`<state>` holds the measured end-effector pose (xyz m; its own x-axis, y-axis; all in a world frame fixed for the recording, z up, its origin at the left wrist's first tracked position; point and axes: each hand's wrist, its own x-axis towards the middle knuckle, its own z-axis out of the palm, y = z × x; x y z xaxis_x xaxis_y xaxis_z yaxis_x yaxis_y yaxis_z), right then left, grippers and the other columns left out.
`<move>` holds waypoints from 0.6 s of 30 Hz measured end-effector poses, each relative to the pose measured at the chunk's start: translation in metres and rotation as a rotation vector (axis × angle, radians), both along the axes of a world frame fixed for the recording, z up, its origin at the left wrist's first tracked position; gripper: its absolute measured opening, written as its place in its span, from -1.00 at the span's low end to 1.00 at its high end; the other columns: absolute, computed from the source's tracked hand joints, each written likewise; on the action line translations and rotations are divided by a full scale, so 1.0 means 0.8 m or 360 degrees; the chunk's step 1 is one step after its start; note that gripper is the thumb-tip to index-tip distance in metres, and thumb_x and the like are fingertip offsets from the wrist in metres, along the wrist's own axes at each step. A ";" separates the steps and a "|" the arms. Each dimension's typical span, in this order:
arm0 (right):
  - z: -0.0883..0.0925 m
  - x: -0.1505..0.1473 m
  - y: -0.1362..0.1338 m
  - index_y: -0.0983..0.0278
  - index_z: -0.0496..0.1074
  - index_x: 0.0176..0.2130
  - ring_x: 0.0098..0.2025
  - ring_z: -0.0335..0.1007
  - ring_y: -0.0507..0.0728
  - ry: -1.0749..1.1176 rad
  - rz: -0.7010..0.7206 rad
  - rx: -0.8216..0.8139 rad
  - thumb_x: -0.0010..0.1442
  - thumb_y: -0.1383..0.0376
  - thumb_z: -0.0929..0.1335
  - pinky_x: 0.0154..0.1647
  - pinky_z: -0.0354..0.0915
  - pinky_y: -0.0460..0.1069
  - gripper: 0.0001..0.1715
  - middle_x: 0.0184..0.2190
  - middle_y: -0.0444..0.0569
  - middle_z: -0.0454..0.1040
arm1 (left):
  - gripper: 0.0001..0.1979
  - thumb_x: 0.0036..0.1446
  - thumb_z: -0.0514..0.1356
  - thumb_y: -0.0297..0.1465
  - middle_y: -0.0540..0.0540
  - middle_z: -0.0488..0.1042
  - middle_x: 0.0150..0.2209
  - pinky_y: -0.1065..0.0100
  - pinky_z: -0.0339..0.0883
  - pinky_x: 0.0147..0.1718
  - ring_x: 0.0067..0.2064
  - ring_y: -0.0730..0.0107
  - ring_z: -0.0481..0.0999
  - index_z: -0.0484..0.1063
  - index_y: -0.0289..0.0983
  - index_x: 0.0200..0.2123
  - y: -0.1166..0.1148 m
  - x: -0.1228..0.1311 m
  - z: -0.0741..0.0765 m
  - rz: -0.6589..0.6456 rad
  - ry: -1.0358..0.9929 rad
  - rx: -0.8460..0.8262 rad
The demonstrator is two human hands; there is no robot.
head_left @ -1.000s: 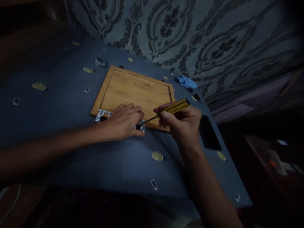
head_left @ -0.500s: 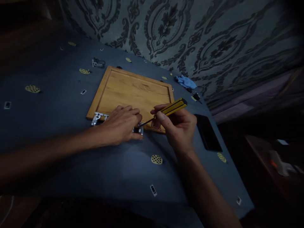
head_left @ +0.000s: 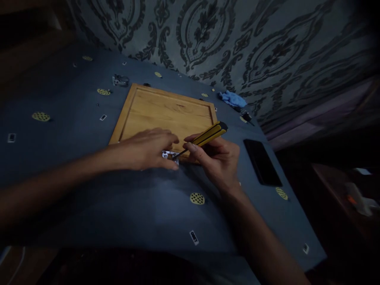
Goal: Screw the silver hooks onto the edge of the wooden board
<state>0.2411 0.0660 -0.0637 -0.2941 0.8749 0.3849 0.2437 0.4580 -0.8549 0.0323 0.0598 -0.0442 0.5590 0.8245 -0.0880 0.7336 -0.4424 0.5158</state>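
A framed wooden panel (head_left: pixel 169 114) lies flat on the blue patterned table cover. At its near edge sits a metal hinge (head_left: pixel 170 155). My right hand (head_left: pixel 218 158) grips a yellow and black screwdriver (head_left: pixel 208 135), its shaft slanting down to the left with the tip at the hinge. Over the panel's near left part is my left hand (head_left: pixel 148 149), fingers apart, thumb just below the hinge. It covers the near left corner of the panel.
Another metal hinge (head_left: pixel 120 80) lies beyond the panel's left corner. A blue cloth (head_left: pixel 232 99) and a small dark object (head_left: pixel 246 115) are at the back right. A black phone (head_left: pixel 263 162) lies right of my right hand. The patterned wall rises behind the table.
My left hand has lifted off the hinge and spread its fingers, showing more of that hinge and hiding the one at the left corner. The screwdriver tip stays at the hinge.
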 end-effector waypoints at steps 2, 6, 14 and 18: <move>0.001 -0.001 0.000 0.19 0.64 -0.28 -0.54 0.40 0.02 -0.0014 0.0024 0.0020 0.18 0.06 0.53 -0.51 0.36 -0.06 -0.74 -0.53 -0.18 0.53 | -0.55 0.25 0.26 -0.20 -0.17 0.55 0.09 0.22 0.40 -0.04 0.10 0.11 0.53 0.42 -0.24 0.15 0.005 -0.007 0.018 0.0060 -0.0227 0.0053; 0.000 0.002 0.001 0.19 0.56 -0.38 -0.53 0.36 0.02 -0.0036 0.0099 0.0162 0.23 0.17 0.48 -0.52 0.30 -0.06 -0.81 -0.56 -0.21 0.47 | -0.83 0.32 0.14 -0.37 -0.04 0.60 -0.10 0.31 0.44 -0.10 -0.06 0.32 0.58 0.52 -0.21 -0.11 0.003 0.005 0.048 -0.0081 -0.0774 0.0225; -0.002 0.005 0.007 0.19 0.34 -0.54 -0.56 0.25 0.02 -0.0149 0.0093 0.0471 0.28 0.18 0.43 -0.51 0.19 -0.03 -0.60 -0.60 -0.21 0.33 | -0.72 0.26 0.30 -0.34 0.06 0.40 -0.49 0.40 0.27 -0.42 -0.42 0.48 0.41 0.37 -0.25 -0.48 -0.004 0.035 0.042 0.0036 -0.0875 0.0594; -0.007 0.004 0.003 0.18 0.35 -0.52 -0.52 0.29 0.06 -0.0198 0.0078 0.0489 0.31 0.06 0.43 -0.48 0.23 -0.01 -0.55 -0.58 -0.20 0.32 | -0.70 0.27 0.30 -0.35 0.08 0.36 -0.53 0.40 0.22 -0.45 -0.47 0.51 0.36 0.33 -0.25 -0.49 -0.006 0.034 0.044 -0.0004 -0.0805 0.0648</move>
